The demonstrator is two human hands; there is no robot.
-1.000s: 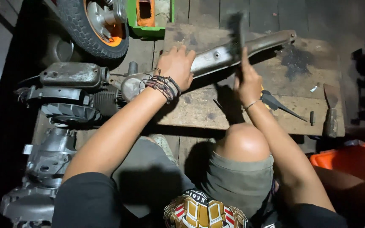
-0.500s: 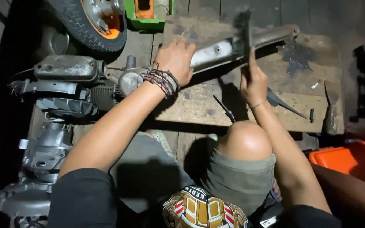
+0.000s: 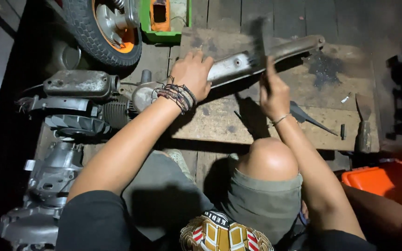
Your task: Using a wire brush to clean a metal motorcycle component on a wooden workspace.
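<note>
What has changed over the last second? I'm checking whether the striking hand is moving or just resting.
The right hand has swung its blurred tool slightly, staying raised over the long metal part. The left hand still presses that part down on the wooden board. The engine and wheel have not moved.

1. The tool [image 3: 258, 39] in the right hand [image 3: 273, 93] is a motion blur; its kind cannot be told;
2. The tyre [image 3: 99, 32] and green box [image 3: 164, 21] are cut by the top edge;
3. The orange tub [image 3: 387, 179] runs off the right edge.
</note>
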